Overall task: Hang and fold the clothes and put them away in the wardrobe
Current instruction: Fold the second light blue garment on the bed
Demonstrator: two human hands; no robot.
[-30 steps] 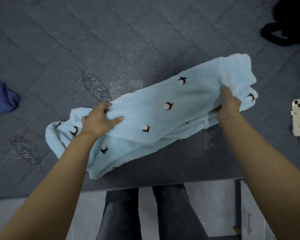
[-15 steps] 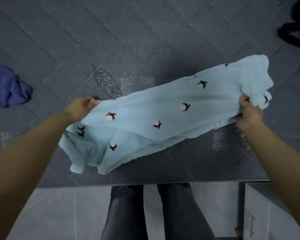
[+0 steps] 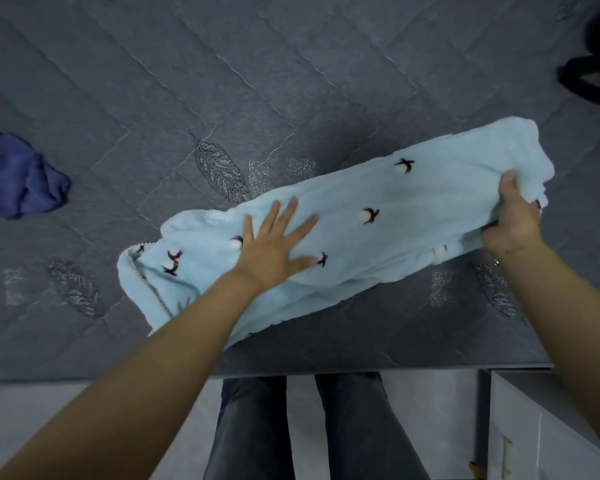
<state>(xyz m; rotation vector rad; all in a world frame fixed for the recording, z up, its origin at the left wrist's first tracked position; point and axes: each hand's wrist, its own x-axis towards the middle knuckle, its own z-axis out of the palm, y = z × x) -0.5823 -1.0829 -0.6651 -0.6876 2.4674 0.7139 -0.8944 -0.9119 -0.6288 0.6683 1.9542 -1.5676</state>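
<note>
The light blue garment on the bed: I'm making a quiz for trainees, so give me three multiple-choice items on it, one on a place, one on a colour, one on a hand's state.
1. Where does the light blue garment lie?
A. on the grey quilted bed
B. on the floor
C. on a hanger

2. What colour is the crumpled cloth at the far left?
A. red
B. dark blue
C. white

3. How is the left hand?
A. gripping a corner
B. flat, fingers spread on the garment
C. off the garment

Answers: 1 A, the quilt shows all round it. 2 B, it is plainly dark blue. 3 B, while the right hand grips the other end.
</note>
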